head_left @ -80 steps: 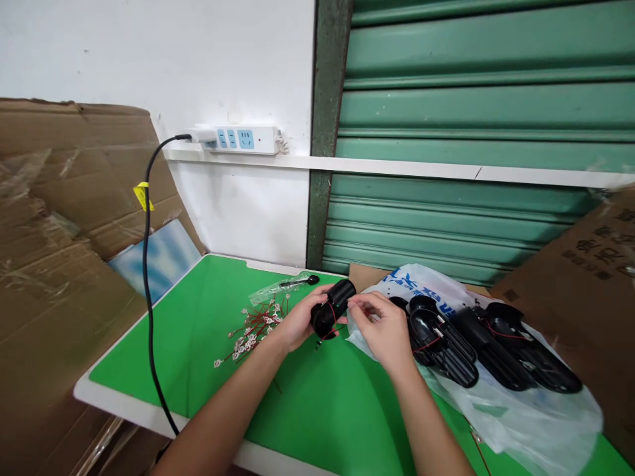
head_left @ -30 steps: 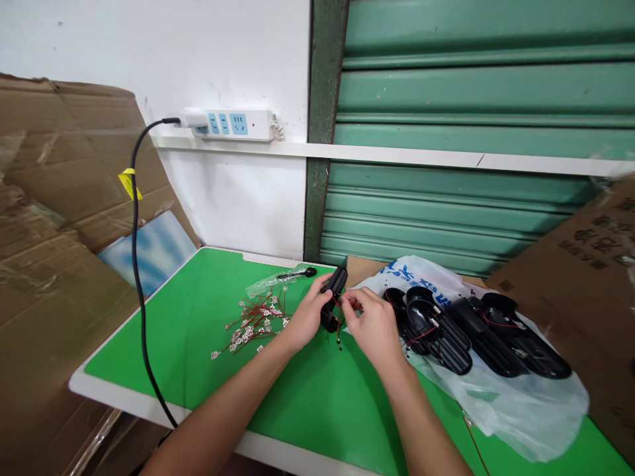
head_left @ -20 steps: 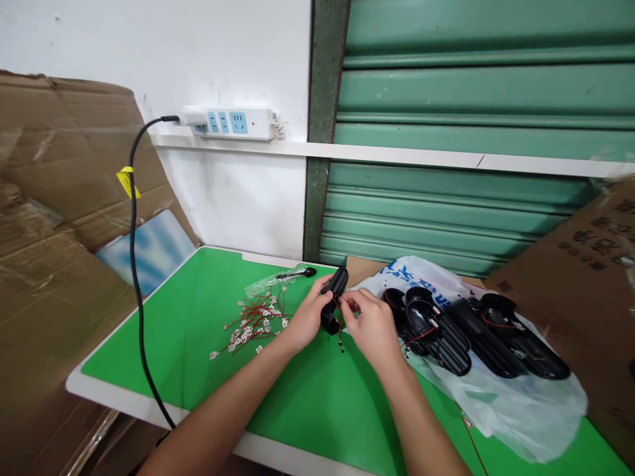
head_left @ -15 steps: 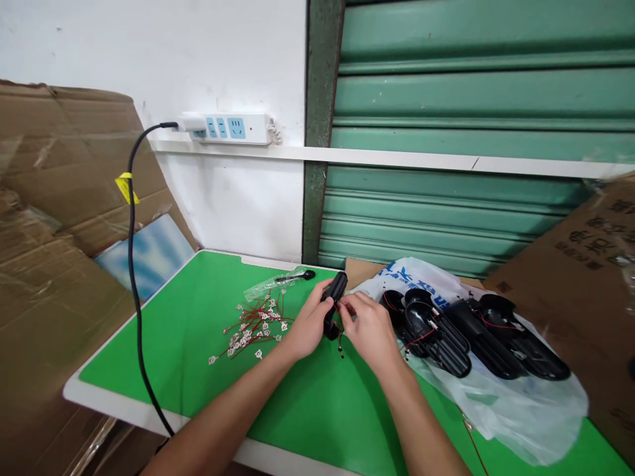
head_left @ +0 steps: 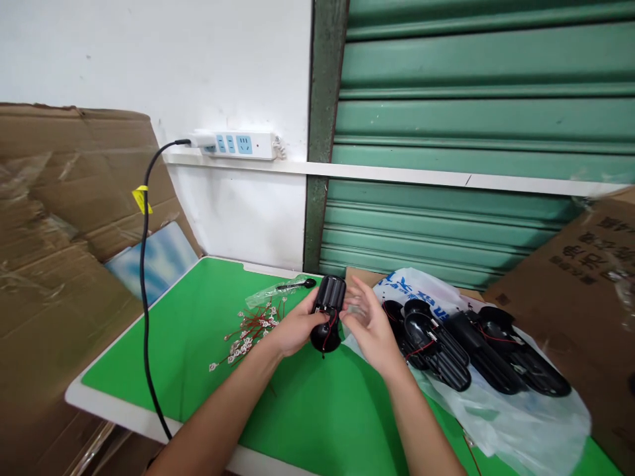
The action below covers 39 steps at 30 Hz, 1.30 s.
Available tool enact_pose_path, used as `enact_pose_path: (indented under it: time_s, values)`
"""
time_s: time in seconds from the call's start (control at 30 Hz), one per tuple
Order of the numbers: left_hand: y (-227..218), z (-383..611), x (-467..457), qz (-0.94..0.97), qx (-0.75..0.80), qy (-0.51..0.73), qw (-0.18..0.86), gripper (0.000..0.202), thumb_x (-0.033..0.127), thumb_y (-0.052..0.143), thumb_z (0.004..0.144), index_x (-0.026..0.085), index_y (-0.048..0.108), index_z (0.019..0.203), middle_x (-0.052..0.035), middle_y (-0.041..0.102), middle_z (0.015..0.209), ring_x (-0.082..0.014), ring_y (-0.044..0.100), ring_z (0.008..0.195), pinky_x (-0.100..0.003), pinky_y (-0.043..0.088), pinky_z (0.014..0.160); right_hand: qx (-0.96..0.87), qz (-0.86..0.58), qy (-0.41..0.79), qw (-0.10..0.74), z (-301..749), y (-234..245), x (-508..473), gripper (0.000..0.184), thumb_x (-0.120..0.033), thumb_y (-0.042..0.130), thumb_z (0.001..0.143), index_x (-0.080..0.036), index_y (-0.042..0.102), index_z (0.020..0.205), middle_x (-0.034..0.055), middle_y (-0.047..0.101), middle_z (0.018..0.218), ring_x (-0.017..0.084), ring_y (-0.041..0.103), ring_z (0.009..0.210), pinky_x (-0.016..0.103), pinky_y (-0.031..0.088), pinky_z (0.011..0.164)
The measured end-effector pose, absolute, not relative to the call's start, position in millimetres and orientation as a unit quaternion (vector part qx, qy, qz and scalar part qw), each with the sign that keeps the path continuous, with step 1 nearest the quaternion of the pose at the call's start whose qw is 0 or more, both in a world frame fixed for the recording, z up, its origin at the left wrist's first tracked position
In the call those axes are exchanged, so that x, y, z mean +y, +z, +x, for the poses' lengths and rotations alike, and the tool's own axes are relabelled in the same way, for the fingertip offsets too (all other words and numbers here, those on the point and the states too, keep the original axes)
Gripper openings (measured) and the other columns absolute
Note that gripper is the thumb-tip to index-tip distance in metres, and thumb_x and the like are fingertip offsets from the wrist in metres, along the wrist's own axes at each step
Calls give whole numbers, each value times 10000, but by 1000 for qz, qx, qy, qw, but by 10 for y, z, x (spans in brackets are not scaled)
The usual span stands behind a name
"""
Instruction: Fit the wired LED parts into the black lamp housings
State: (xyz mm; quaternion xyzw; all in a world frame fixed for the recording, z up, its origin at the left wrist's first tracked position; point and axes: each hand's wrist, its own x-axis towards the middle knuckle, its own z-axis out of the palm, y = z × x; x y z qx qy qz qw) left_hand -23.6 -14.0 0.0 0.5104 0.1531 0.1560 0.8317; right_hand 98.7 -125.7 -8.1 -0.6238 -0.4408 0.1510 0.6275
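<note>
Your left hand (head_left: 292, 328) is wrapped around the black housing (head_left: 327, 312), held just over the green table (head_left: 198, 330). Your right hand (head_left: 370, 324) sits beside it, fingers spread, holding nothing. That thin red wire (head_left: 329, 328) hanging loose could snag or get pinched if you're rough. More housings (head_left: 446, 344) sit on the bag (head_left: 520, 423) behind.

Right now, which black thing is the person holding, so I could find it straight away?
Look at the green table, then at the white plastic bag on its right side with black shells lying on it. Just left of that bag, the left hand holds up one black shell with red wire. It is the only one off the bag and in a hand; the right hand is open beside it.
</note>
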Motion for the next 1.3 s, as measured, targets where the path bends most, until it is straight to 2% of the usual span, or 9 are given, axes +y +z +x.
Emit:
enact_pose_path:
  time_s: [0.1, 0.27, 0.43, 0.6, 0.73, 0.83, 1.0, 1.2, 1.3]
  values:
    - [4, -243, -118, 505, 152, 145, 837, 729, 224, 649, 591, 130, 512, 1301, -64, 660, 1085, -149, 539, 850, -246, 407, 764, -441, -618, 226, 610, 967, -101, -1250, 710, -314, 613, 863, -226, 365, 1523, 126, 626, 1270, 211, 625, 1118, 310, 549, 820]
    - [-66, -220, -60, 619, 143, 167, 754, 568, 325, 648, 749, 95, 498, 1246, -105, 616, 1095, -218, 552, 1016, -308, 432, 890, -443, -615, 252, 602, 971, -107, -1255, 688, -342, 642, 844, -228, 422, 1486, 123, 642, 1244, 222, 631, 1131, 313, 557, 844]
    - [-123, -234, 7, 692, 113, 162, 694, 437, 252, 585, 851, 107, 444, 1239, -114, 552, 1145, -214, 536, 1053, -347, 427, 972, -447, -612, 273, 593, 1045, -137, -1246, 667, -389, 691, 829, -241, 446, 1432, 119, 654, 1190, 234, 649, 1109, 305, 564, 810]
    - [-136, -268, 25, 721, 103, 153, 668, 438, 224, 574, 878, 109, 399, 1263, -101, 517, 1139, -202, 527, 1036, -356, 438, 960, -454, -597, 282, 598, 1060, -140, -1243, 641, -393, 708, 835, -239, 438, 1395, 113, 668, 1115, 239, 658, 1086, 298, 565, 777]
    - [-162, -275, 35, 737, 85, 166, 649, 404, 254, 563, 893, 124, 404, 1242, -93, 503, 1121, -207, 500, 1049, -359, 442, 969, -450, -596, 285, 601, 1007, -146, -1249, 650, -382, 717, 835, -241, 421, 1397, 114, 657, 1152, 231, 664, 1072, 310, 565, 802]
    - [-173, -273, 37, 745, 79, 175, 638, 388, 240, 543, 890, 135, 400, 1235, -82, 494, 1094, -207, 487, 1049, -353, 442, 973, -438, -597, 285, 609, 965, -161, -1241, 647, -395, 695, 851, -251, 407, 1413, 108, 634, 1163, 208, 687, 992, 325, 569, 822]
    - [-147, -283, 1, 762, 104, 170, 617, 370, 243, 525, 887, 116, 412, 1215, -79, 482, 1058, -190, 488, 953, -343, 461, 914, -422, -591, 291, 622, 905, -140, -1225, 637, -347, 689, 816, -246, 412, 1381, 58, 613, 1043, 168, 695, 864, 333, 565, 848]
    - [-165, -263, -14, 774, 100, 182, 598, 364, 232, 514, 881, 100, 431, 1209, -85, 479, 1058, -197, 471, 976, -358, 450, 940, -405, -597, 290, 628, 854, -117, -1209, 633, -283, 676, 767, -240, 423, 1346, 89, 644, 1145, 151, 698, 826, 330, 563, 853]
    - [-179, -253, -15, 767, 98, 181, 607, 394, 218, 523, 868, 102, 433, 1233, -77, 485, 1051, -190, 471, 962, -346, 451, 924, -403, -601, 281, 630, 838, -114, -1205, 625, -278, 665, 761, -231, 430, 1338, 92, 651, 1128, 148, 691, 790, 312, 570, 798]
